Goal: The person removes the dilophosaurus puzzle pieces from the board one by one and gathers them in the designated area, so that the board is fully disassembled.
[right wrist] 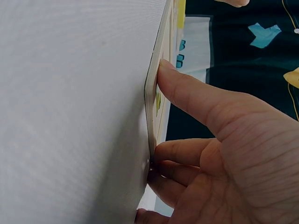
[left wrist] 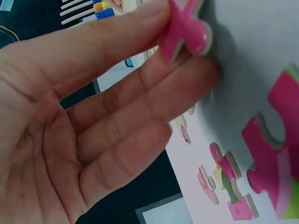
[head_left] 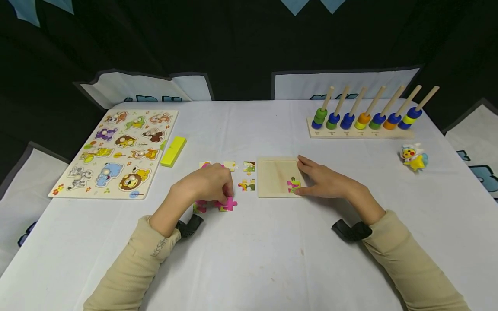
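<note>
My left hand (head_left: 208, 183) pinches a pink jigsaw piece (left wrist: 189, 32) between thumb and fingers, close over the tablecloth. Around it lie loose jigsaw pieces, such as a pink and green one (left wrist: 280, 154) and a green and yellow one (head_left: 247, 185). To the right is a shallow wooden puzzle tray (head_left: 272, 177), with one pink and green piece (head_left: 293, 185) lying in its lower right corner. My right hand (head_left: 324, 178) holds the tray's right side, thumb (right wrist: 182, 86) on the rim near that piece, other fingers against the edge. Some pieces are partly hidden beneath my left hand.
An animal puzzle board (head_left: 116, 151) lies at the left, with a yellow-green block (head_left: 173, 151) beside it. Back right stands a wooden bead counter (head_left: 362, 133) with upright pegs. A small toy figure (head_left: 414, 157) sits at the right on the white tablecloth (head_left: 264, 259).
</note>
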`<state>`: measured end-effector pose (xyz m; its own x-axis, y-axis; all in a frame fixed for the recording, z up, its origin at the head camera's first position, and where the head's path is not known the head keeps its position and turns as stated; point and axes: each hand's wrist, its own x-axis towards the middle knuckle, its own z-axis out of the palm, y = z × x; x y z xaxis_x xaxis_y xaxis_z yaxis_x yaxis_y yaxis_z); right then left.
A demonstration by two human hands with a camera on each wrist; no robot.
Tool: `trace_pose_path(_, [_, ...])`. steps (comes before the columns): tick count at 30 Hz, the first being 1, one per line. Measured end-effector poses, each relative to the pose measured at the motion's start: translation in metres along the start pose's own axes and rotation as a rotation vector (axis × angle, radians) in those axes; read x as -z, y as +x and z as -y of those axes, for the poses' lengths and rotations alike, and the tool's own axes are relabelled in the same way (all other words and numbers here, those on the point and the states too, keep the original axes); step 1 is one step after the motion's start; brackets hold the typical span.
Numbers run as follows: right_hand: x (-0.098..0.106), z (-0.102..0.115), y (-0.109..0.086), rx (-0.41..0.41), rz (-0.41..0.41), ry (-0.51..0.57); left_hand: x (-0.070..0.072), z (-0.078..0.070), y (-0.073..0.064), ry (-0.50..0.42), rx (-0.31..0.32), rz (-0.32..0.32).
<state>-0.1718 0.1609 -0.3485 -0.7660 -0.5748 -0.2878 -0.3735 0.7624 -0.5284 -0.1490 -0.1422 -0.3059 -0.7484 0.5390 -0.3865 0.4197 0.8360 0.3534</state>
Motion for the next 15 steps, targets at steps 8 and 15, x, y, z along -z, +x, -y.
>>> trace_pose_path(8, [0.0009, 0.0, -0.0003, 0.005, -0.009, -0.022, -0.001, -0.0003, 0.0011, -0.047, 0.012, -0.008])
trace_pose_path(15, [0.0008, 0.0003, -0.0009, 0.008, -0.004, -0.013, -0.0027, -0.0013, 0.0016, -0.057, 0.053, -0.027])
